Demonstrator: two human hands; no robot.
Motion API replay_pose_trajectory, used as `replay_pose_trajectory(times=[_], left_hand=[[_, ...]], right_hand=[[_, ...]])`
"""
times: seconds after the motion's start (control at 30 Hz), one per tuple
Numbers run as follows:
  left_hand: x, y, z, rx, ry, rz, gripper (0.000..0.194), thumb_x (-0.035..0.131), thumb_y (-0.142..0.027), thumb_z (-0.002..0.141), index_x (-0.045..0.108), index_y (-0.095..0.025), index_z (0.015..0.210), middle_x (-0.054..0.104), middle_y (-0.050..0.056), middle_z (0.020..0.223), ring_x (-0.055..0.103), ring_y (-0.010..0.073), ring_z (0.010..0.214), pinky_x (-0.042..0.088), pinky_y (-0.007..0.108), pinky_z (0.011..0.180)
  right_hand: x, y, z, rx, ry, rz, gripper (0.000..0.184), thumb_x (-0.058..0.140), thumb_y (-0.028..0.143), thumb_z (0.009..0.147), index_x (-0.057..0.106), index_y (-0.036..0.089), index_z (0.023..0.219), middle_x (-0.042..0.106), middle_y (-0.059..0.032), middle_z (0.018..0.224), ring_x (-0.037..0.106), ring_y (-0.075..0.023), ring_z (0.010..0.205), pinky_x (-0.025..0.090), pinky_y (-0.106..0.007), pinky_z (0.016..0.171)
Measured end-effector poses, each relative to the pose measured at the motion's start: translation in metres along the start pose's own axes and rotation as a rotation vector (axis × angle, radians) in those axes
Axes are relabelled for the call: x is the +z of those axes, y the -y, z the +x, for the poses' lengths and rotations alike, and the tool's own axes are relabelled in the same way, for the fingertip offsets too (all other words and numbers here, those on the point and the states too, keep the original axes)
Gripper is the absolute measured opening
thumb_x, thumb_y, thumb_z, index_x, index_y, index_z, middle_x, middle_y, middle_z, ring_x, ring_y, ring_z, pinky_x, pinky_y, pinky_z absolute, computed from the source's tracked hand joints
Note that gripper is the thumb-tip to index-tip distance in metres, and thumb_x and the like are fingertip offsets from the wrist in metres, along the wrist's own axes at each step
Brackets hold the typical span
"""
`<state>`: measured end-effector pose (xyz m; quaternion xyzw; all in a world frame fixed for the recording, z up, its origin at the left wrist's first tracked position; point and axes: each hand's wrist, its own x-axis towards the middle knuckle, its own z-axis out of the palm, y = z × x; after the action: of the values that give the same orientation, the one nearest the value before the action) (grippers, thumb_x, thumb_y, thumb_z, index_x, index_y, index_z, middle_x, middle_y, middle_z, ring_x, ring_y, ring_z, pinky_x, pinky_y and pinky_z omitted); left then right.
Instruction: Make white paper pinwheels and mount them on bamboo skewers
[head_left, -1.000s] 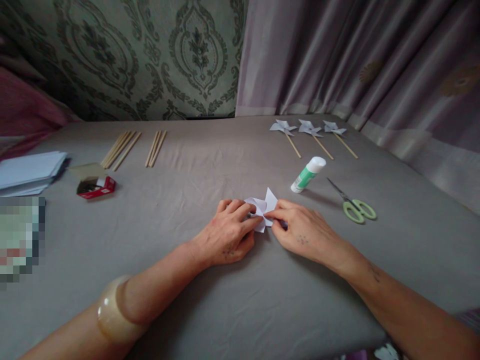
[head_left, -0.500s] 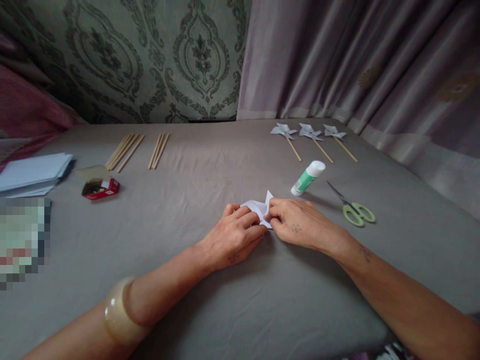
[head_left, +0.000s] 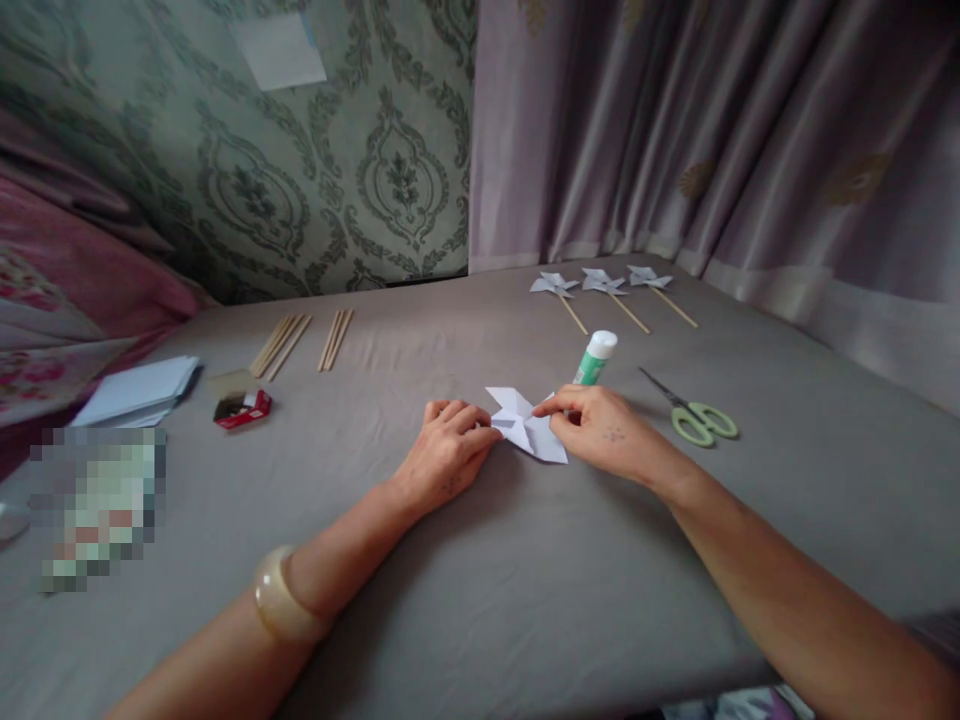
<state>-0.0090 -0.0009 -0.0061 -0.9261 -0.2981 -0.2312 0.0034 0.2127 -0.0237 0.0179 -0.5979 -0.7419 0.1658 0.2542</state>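
A white paper pinwheel (head_left: 525, 425) with folded blades lies on the grey cloth between my hands. My left hand (head_left: 450, 440) pinches its left edge, fingers curled. From the other side, my right hand (head_left: 600, 425) has its index finger at the pinwheel's centre, with the thumb tucked close below; the other fingers are bent. Just behind the right hand is a green glue stick (head_left: 596, 358) with a white cap, its lower end hidden by that hand. Scissors (head_left: 694, 412) with pale green handles lie to the right.
Three finished paper pinwheels on sticks (head_left: 604, 285) lie at the back right. Wooden sticks (head_left: 279, 345) lie in two groups at the back left. A small red box (head_left: 244, 408) stands open near a stack of white paper (head_left: 139, 390). A blurred pale item (head_left: 112, 510) is at far left.
My hands have drawn apart a little, so more of the pinwheel shows, and it appears turned. The right finger now rests at its centre. The view has tilted up and shifted left.
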Motion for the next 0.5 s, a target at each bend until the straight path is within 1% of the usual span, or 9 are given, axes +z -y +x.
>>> replay_pose_trajectory(times=[0.1,0.2,0.37,0.5], left_hand=[[0.002,0.009,0.001,-0.054,-0.021,0.021,0.022,0.049,-0.021,0.091,0.071,-0.024,0.094,0.067,0.005,0.097,0.054,0.0180,0.090,0.033,0.037,0.083],[0.003,0.020,0.003,-0.110,-0.014,0.027,0.022,0.050,-0.022,0.091,0.072,-0.024,0.093,0.067,0.006,0.097,0.054,0.0179,0.090,0.034,0.036,0.083],[0.001,0.043,0.009,-0.174,0.042,0.009,0.024,0.050,-0.026,0.091,0.073,-0.026,0.091,0.067,0.006,0.094,0.055,0.0181,0.091,0.033,0.038,0.085],[0.000,0.060,0.018,-0.153,0.098,-0.039,0.028,0.045,-0.029,0.093,0.073,-0.024,0.091,0.069,0.006,0.095,0.057,0.0181,0.093,0.031,0.038,0.088]], right_hand=[[-0.001,0.000,-0.001,0.026,0.004,-0.009,0.031,0.048,0.016,0.076,0.075,0.020,0.092,0.074,-0.0039,0.088,0.060,-0.0142,0.065,0.043,-0.025,0.060],[0.000,0.006,-0.003,0.035,0.037,-0.018,0.031,0.049,0.016,0.078,0.074,0.019,0.095,0.074,-0.0047,0.085,0.062,-0.0152,0.066,0.044,-0.025,0.062],[0.011,0.015,-0.010,-0.040,0.092,-0.018,0.030,0.049,0.013,0.081,0.073,0.020,0.097,0.074,-0.0061,0.098,0.067,-0.0178,0.083,0.046,-0.027,0.075],[0.018,0.019,-0.013,-0.073,0.110,-0.029,0.028,0.048,0.014,0.084,0.072,0.021,0.096,0.073,-0.0057,0.099,0.067,-0.0190,0.088,0.046,-0.028,0.077]])
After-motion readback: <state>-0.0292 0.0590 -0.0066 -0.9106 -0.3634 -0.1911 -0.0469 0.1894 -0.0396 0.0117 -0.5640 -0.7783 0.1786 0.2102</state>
